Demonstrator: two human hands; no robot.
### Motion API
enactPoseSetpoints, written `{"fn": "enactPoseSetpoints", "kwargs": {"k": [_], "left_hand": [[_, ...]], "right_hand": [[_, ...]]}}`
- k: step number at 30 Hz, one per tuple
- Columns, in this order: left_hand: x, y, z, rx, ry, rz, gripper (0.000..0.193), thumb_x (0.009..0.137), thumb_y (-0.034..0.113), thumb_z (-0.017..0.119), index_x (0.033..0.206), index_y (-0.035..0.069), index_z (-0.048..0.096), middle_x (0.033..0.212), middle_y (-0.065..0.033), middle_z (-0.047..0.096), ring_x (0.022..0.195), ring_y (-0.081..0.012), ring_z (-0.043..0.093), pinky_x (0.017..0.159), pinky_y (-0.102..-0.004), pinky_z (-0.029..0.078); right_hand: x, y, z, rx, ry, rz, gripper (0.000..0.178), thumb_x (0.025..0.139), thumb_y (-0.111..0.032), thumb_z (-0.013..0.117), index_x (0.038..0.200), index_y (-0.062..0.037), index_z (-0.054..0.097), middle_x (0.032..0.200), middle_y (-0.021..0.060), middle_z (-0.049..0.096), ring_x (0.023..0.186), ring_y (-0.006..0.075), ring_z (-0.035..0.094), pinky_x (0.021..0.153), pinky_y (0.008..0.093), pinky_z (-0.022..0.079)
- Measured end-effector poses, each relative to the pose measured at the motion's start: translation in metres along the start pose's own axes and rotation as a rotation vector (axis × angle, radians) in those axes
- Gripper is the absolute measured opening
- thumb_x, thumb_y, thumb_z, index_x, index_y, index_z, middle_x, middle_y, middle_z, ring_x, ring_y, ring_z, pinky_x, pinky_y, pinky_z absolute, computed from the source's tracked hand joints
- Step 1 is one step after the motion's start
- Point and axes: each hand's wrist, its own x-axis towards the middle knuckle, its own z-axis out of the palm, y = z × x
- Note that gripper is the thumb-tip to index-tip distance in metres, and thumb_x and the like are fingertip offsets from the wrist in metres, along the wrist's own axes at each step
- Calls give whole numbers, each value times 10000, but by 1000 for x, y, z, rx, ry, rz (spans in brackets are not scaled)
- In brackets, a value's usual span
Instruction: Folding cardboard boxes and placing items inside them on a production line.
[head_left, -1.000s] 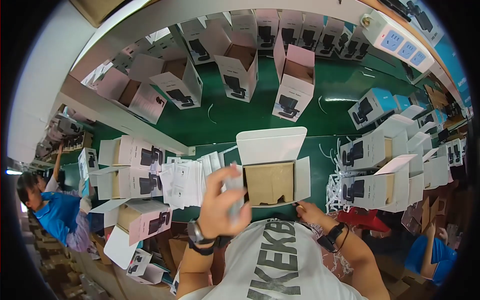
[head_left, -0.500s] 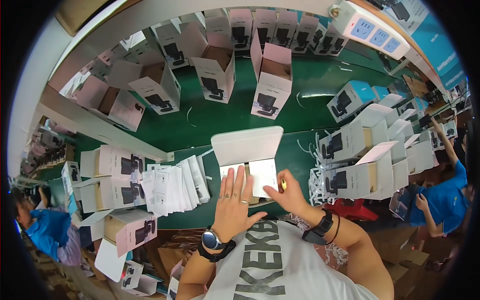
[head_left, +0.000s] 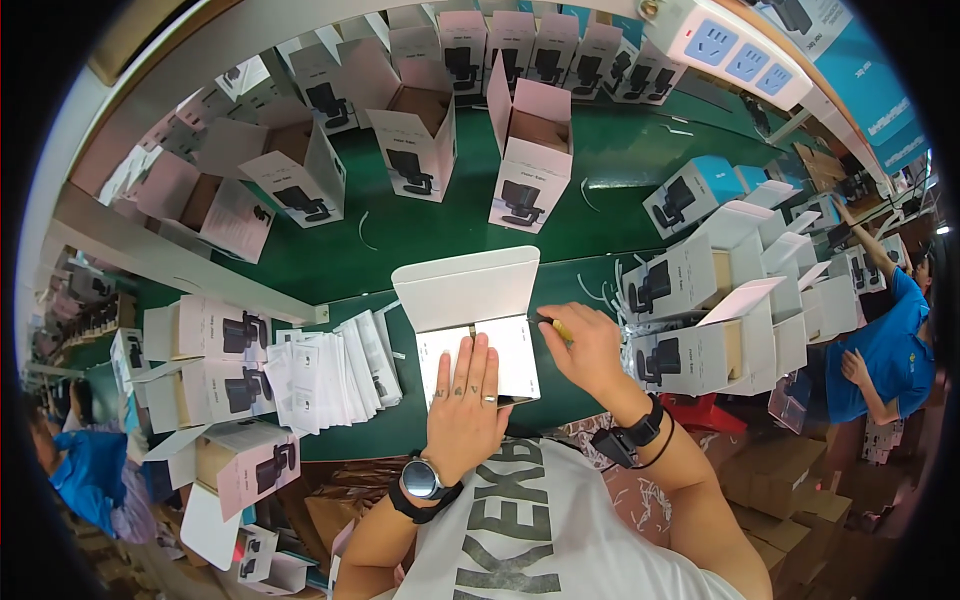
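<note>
A white cardboard box (head_left: 515, 362) lies in front of me on the green table, its lid (head_left: 468, 285) raised at the far side. My left hand (head_left: 465, 395) is open, its fingers flat on the white panel inside the box. Just right of the box is my right hand (head_left: 585, 345), closed around a small yellow-handled tool (head_left: 562, 331). The tool's thin dark tip points left toward the box's right edge; its exact kind is not clear.
Left of the box lies a stack of white paper booklets (head_left: 325, 372), beside printed cartons (head_left: 225, 385). More open cartons (head_left: 665, 345) and white strips stand at right. Open cartons (head_left: 530, 165) line the far side under a power strip (head_left: 742, 55). Co-workers (head_left: 870, 345) are at both sides.
My right hand has moved off the panel to the box's right side, and the tool's tip now shows. My left hand still presses on the panel. The whole view has shifted slightly.
</note>
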Motion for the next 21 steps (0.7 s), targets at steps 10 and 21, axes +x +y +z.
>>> {"fn": "enactPoseSetpoints", "kwargs": {"k": [10,21], "left_hand": [[2,-6,-5,-41,-27,65,874,859,311,747,1548,-91,388,1679,-255,290,1570,-412,261,1276,-555,188],[5,-5,-5,-49,-25,57,862,870,315,739,1554,-76,389,1683,-247,290,1574,-404,256,1275,-553,194]], "right_hand": [[-1,5,-3,99,11,-52,141,852,-119,761,992,-115,744,809,50,693,715,290,671,618,396,502],[-1,4,-23,218,-239,-117,172,787,-89,785,954,-79,743,826,74,714,695,283,675,643,361,531]]}}
